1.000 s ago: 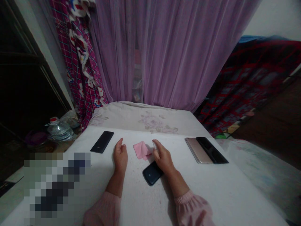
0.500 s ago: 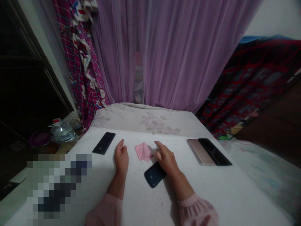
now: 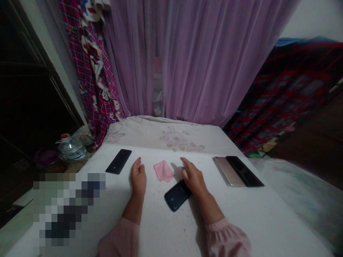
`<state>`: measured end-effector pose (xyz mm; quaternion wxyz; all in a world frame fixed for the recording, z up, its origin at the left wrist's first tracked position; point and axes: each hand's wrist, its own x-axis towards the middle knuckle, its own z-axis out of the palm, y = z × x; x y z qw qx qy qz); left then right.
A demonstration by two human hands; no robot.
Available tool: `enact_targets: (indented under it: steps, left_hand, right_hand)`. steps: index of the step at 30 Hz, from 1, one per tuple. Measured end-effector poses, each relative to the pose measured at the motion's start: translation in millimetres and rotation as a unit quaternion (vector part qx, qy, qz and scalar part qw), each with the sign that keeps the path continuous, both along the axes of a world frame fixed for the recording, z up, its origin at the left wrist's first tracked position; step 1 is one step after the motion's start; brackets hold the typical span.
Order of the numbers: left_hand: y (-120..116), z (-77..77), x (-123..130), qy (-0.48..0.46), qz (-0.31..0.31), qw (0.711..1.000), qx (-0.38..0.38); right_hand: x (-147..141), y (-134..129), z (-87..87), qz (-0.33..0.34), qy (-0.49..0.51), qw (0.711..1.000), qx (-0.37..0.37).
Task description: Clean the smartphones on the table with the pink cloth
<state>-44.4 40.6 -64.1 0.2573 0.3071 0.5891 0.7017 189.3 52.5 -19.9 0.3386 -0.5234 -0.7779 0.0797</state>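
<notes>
My left hand [image 3: 138, 180] stands on its edge on the white cover, fingers stretched out and holding nothing. Beside it on the left lies a black phone [image 3: 119, 162]. My right hand [image 3: 194, 177] has its index finger extended and its thumb apart, with no object visible in its grasp. It overlaps the upper right end of a dark blue phone [image 3: 176, 197] lying on the cover; whether it touches the phone I cannot tell. Between my hands, just beyond that phone, is a folded pink cloth [image 3: 163, 171].
A rose-gold tablet or phone [image 3: 228, 172] lies at the right, beside a black slab [image 3: 245, 171]. Pixelation hides an object [image 3: 71, 210] at the lower left. A water jug [image 3: 71, 148] stands left of the white-covered table [image 3: 158, 228]. Purple curtains [image 3: 198, 64] hang behind.
My right hand has shifted slightly to the right, uncovering more of the dark blue phone, which lies where it was. My left hand has stayed in place.
</notes>
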Motion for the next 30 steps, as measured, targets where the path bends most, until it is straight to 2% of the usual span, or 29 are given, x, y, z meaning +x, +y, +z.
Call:
enact_targets:
  steps: [5, 11, 16, 18, 21, 24, 26, 28, 30]
  left_hand:
    - [-1.5, 3.3, 0.8, -0.017, 0.011, 1.0, 0.011]
    - [-3.2, 6.2, 0.9, -0.024, -0.001, 1.0, 0.007]
    - [-2.9, 6.4, -0.4, -0.023, 0.003, 1.0, 0.003]
    - [-3.2, 6.6, 1.3, 0.0, 0.001, 1.0, -0.001]
    - [-4.7, 7.7, 9.0, 0.129, -0.029, 0.991, -0.022]
    - [-6.5, 9.3, 19.7, 0.287, -0.054, 0.955, -0.057]
    - [-6.9, 10.8, 24.7, 0.337, -0.056, 0.936, -0.081]
    - [-6.7, 13.3, 26.9, 0.352, -0.066, 0.929, -0.094]
    - [-6.2, 16.8, 27.1, 0.344, -0.089, 0.929, -0.098]
  right_hand:
    - [-1.3, -0.6, -4.2, 0.012, -0.016, 1.0, -0.01]
    - [3.2, -0.4, 8.8, 0.002, 0.062, 0.998, 0.017]
    - [9.9, 0.2, 18.2, -0.061, 0.174, 0.981, -0.066]
    - [11.5, 0.6, 19.7, -0.064, 0.26, 0.958, -0.104]
    - [14.0, 0.4, 21.1, -0.041, 0.415, 0.891, -0.182]
    - [17.8, -2.2, 21.4, 0.029, 0.505, 0.813, -0.289]
    - [19.2, -4.9, 21.0, 0.071, 0.529, 0.779, -0.33]
    - [17.6, -7.7, 20.8, 0.092, 0.535, 0.768, -0.339]
    - [12.0, -9.8, 21.0, 0.097, 0.521, 0.784, -0.323]
